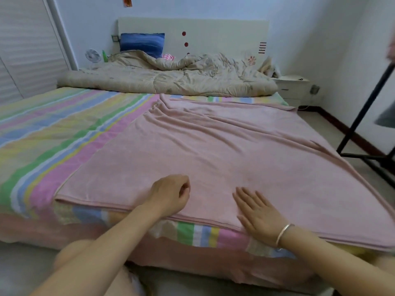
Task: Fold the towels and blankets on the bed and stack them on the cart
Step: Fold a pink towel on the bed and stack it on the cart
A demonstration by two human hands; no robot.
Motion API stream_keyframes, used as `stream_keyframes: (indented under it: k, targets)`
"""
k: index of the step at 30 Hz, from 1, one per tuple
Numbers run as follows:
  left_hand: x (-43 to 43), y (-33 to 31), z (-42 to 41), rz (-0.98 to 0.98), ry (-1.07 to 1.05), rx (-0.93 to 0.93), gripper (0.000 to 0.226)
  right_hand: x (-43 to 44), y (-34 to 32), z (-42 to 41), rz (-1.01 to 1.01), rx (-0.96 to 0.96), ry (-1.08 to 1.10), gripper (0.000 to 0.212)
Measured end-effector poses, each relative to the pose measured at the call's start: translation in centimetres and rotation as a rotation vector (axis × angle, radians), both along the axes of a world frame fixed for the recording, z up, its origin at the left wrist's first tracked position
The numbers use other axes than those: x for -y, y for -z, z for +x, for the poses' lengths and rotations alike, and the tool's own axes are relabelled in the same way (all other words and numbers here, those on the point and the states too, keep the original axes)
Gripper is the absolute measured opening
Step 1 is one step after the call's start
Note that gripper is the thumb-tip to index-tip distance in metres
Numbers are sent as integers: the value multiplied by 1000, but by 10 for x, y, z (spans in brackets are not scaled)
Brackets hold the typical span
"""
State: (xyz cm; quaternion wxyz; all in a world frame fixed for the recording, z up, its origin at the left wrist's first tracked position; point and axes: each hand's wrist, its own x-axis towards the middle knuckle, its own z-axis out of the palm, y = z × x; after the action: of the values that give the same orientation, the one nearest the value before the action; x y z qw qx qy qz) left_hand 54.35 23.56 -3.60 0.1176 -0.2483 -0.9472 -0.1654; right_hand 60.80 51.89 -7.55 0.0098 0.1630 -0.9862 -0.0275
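The right hand [258, 212] is lying flat with fingers straight and spread, pressing on the pink blanket [224, 150] by its near edge; a silver bracelet [283, 233] is sitting on that wrist. The left hand [171, 195] is curling its fingers in to the palm just beside it, gripping nothing that shows. The blanket is lying spread, wrinkled, over the right half of the bed [64, 129], reaching its near and right edges. A beige quilt [171, 77] is lying bunched along the far edge, a blue pillow [142, 43] leaning behind it.
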Motion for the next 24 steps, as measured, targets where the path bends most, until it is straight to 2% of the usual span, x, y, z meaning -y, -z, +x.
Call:
stream_keyframes:
  k: [1, 3, 4, 6, 8, 12, 15, 18, 20, 21, 24]
  targets:
    - [-1, 1, 0, -49, -46, 53, 13, -4, -4, 5, -7, 14, -66, 76]
    - [-3, -2, -3, -124, -121, 127, 24, -13, -24, 2, -175, 103, -99, 83]
    - [-8, -5, -6, -124, -143, 161, 31, -23, -30, -3, -278, 86, -62, 79]
    - [-21, -11, -11, -96, -161, 175, 36, -44, -42, -18, -404, -5, 94, 55]
    - [-36, -14, -15, -77, -158, 141, 34, -65, -46, -35, -388, -22, 220, 43]
    - [-63, -13, -32, -16, -156, 126, 23, -101, -29, -56, -135, 8, 438, 55]
    - [-78, -13, -52, 2, -200, 87, 20, -131, -20, -69, -142, 21, 605, 61]
    - [-111, -10, -98, -3, -227, 32, 21, -162, -27, -112, -198, -169, 617, 53]
    - [-138, -9, -137, 21, -239, 10, 21, -177, -35, -151, -218, -261, 558, 59]
    - [-158, -8, -159, 42, -238, -1, 20, -187, -38, -173, -206, -269, 533, 61]
    - [-212, -10, -220, 172, -235, -22, 9, -216, -38, -237, -228, -261, 554, 47]
